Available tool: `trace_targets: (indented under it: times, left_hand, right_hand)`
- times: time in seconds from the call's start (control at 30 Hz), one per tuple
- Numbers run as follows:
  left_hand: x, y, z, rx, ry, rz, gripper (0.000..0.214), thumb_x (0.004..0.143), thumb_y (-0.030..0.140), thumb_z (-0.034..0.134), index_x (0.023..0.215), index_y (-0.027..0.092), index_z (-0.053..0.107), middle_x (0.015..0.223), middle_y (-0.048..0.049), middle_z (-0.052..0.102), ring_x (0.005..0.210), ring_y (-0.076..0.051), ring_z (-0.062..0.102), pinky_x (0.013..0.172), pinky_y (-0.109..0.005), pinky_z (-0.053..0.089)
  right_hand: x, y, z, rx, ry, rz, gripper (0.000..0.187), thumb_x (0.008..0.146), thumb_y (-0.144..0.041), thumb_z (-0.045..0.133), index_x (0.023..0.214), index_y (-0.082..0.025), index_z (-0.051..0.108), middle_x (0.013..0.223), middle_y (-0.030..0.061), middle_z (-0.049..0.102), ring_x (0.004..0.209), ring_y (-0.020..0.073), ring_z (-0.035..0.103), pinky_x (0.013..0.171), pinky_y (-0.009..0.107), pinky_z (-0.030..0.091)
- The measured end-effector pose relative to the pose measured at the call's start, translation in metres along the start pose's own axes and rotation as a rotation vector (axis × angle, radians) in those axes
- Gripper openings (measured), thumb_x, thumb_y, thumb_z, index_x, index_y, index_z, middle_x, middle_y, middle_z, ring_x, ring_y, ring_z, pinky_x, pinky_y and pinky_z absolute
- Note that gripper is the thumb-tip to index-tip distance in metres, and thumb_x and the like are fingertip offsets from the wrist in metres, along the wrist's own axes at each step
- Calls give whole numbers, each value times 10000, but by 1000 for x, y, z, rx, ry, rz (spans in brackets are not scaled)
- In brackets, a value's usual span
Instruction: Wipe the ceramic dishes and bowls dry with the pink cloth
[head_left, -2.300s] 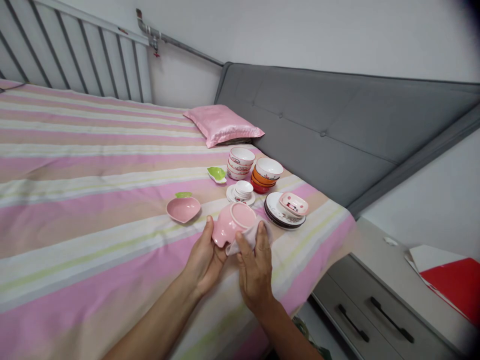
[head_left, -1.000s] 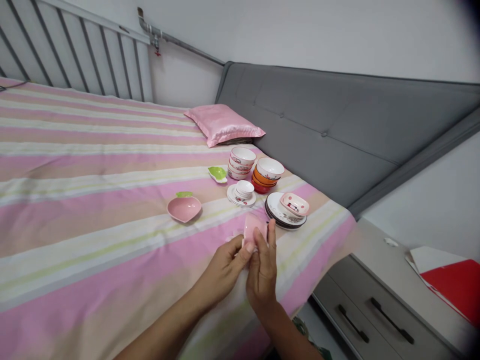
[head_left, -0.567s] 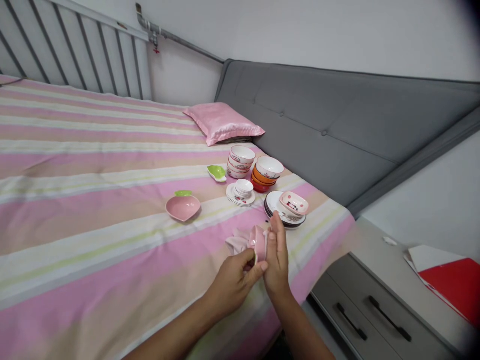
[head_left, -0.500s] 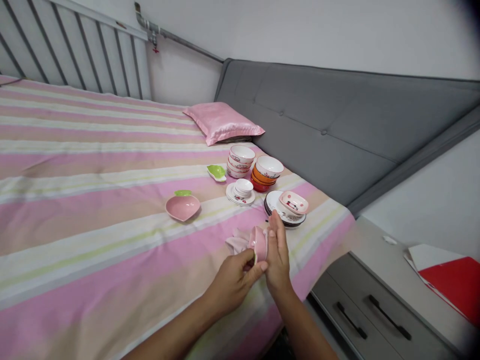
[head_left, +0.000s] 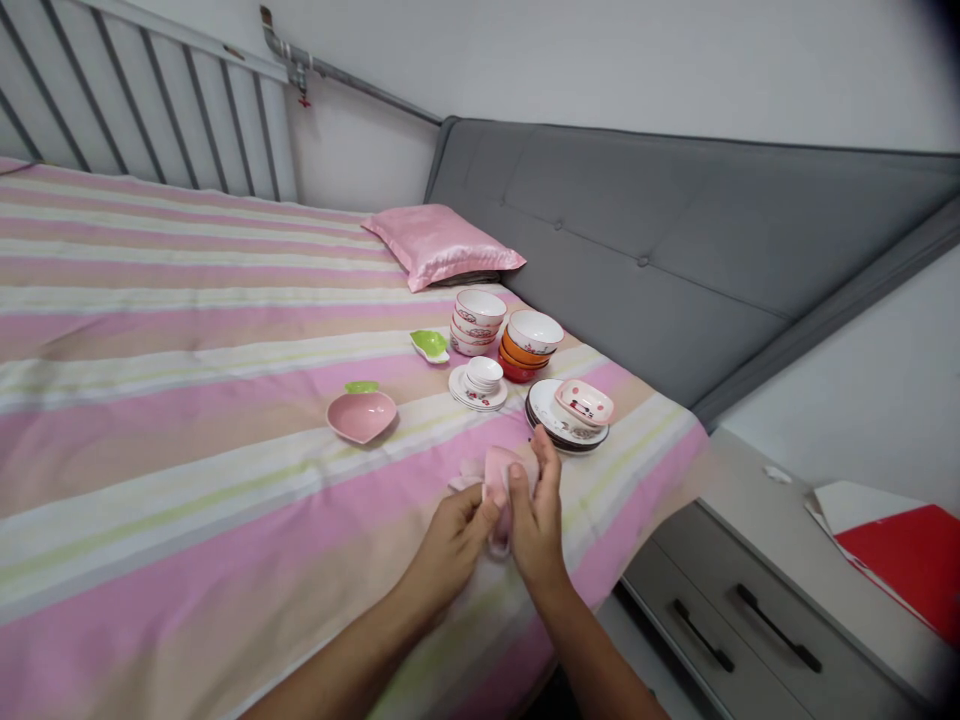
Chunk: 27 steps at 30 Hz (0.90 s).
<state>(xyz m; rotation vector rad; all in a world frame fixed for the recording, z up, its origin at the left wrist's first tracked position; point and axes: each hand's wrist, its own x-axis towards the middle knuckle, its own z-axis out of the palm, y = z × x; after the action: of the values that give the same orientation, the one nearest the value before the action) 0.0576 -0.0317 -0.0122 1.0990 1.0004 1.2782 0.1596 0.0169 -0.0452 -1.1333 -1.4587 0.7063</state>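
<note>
The left hand (head_left: 448,530) keeps a closed grip on a small pink glazed ceramic bowl (head_left: 498,468), and the right hand (head_left: 538,520) closes thumb and fingers around its other side, a pale pink cloth (head_left: 468,474) bunched against it. The bowl is above the pink-striped bed (head_left: 225,500), near the stacked dark-rimmed white plates (head_left: 541,398).

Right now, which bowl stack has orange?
The right tall stack: orange shows beneath its white top bowl; the left tall stack and small white bowls show none.
</note>
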Motion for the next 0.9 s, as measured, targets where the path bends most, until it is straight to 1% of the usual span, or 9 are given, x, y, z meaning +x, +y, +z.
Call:
trace_targets:
  times: [0.07,0.13,0.2,0.3,0.4,0.53,0.67,0.77,0.9]
  left_hand:
    - [0,4,-1,-126,53,-41,438,826,500,488,543,171,428,581,24,449,615,-117,420,636,-239,359]
    - [1,6,-3,-263,87,-80,449,822,497,501,526,165,441,586,17,491,633,-120,462,681,-250,395]
    - [2,7,-4,-389,95,-114,418,825,476,516,556,156,500,614,5,546,645,-121,501,707,-258,421]
    - [4,8,-6,-560,110,-158,306,840,426,526,762,148,628,751,-33,650,705,-139,573,744,-273,459]
    - [5,10,-8,-687,142,-211,290,857,388,516,974,156,646,904,-65,695,788,-165,625,775,-288,486]
    - [6,11,-10,-728,176,-263,318,873,379,494,1011,134,644,919,-72,711,774,-161,644,784,-284,504]
    - [7,9,-12,-703,222,-249,359,876,398,480,1076,138,625,962,-75,708,845,-184,645,797,-303,506]
    - [8,9,-13,-666,279,-233,345,870,392,492,1041,131,640,963,-79,706,858,-186,641,783,-294,508]
    - [8,11,-15,-645,312,-224,328,858,399,514,948,124,669,901,-69,712,785,-163,633,762,-278,501]
  right_hand:
    - [-2,-4,1,-41,13,-16,654,841,-435,501,1390,-167,267,1435,151,306,1332,243,280,1076,457,239]
    - [-3,-7,1,-39,29,16,734,796,-456,560,1392,-162,248,1428,164,294,1313,265,306,1058,461,266]
    - [-3,-9,1,-15,49,51,798,757,-480,599,1391,-157,239,1411,175,297,1290,285,335,1036,467,295]
    - [-2,-7,1,33,62,59,831,724,-507,623,1379,-148,258,1371,178,338,1264,293,356,1020,469,314]
    - [-2,-3,0,79,16,26,773,767,-516,567,1375,-157,254,1339,167,379,1222,274,399,993,453,349]
    - [-3,0,-2,20,-5,-19,635,837,-484,475,1364,-181,291,1352,140,370,1215,255,383,1008,469,310]
    - [-4,2,-4,-4,-21,-69,528,874,-421,401,1354,-215,320,1396,108,332,1251,252,331,1026,489,266]
    - [-4,5,-5,33,-48,-99,527,867,-384,355,1366,-223,304,1426,89,294,1281,257,291,1043,500,234]
    - [-4,6,-5,92,-92,-88,563,809,-309,354,1366,-235,302,1451,57,247,1294,259,262,1057,498,205]
